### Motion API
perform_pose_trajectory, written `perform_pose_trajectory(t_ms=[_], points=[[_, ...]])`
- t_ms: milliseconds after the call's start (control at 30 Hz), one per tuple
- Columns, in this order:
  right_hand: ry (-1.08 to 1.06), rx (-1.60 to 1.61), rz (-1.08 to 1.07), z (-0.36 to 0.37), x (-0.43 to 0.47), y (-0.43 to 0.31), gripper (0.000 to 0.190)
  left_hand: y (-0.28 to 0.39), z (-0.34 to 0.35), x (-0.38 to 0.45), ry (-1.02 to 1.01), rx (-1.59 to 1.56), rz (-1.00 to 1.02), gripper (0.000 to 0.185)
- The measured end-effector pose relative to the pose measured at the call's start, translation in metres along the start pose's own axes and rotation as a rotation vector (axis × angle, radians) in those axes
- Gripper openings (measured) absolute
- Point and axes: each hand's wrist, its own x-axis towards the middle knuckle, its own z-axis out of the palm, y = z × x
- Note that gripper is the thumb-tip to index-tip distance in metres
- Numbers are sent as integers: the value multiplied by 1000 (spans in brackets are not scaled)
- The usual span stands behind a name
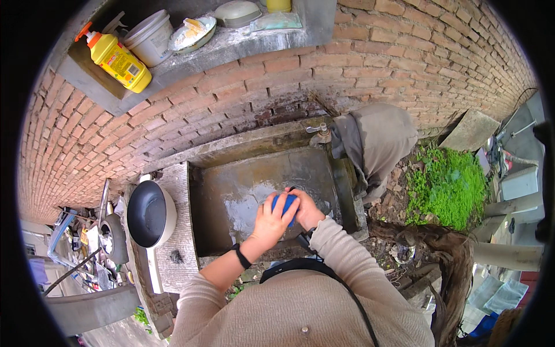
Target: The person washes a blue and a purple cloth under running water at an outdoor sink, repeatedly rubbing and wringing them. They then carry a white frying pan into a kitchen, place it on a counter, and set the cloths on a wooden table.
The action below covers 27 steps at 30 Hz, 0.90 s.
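Observation:
My left hand (pixel 274 218) and my right hand (pixel 308 210) come together over a concrete sink (pixel 217 182) with wet, shiny patches on its floor. Between them is a small blue object (pixel 285 204), mostly covered by my fingers, so its kind is unclear. My left fingers lie across its top, while my right hand wraps its far side. A metal tap (pixel 321 130) stands at the sink's back right corner. On the ribbed board (pixel 180 230) to the left rests a pan (pixel 151 212) with a dark inside and a pale handle.
A wall niche (pixel 243 50) holds a yellow pump bottle (pixel 120 60), a white bucket (pixel 149 39) and a bowl (pixel 193 34). Grey cloth (pixel 381 139) drapes beside the tap. A dark scouring pad (pixel 176 256) lies near the pan handle. A thick trunk (pixel 453 269) stands at right.

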Motion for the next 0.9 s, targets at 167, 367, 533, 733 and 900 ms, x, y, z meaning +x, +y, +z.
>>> perform_pose_trajectory(t_ms=[167, 367, 533, 733, 900], points=[[230, -232, -316, 20, -6, 16, 10, -5, 34, 7, -262, -114, -373, 67], [396, -715, -635, 33, -24, 23, 13, -5, 52, 0, -262, -465, -660, 56], [366, -1114, -762, 32, -31, 27, 14, -9, 51, -7, -363, -1097, -821, 21], [250, -1123, -615, 21, -31, 28, 19, -10, 50, -15, -630, -1370, -1124, 10], [106, -1020, -661, 16, -30, 28, 24, -9, 51, -22, -640, -1545, -1165, 12]])
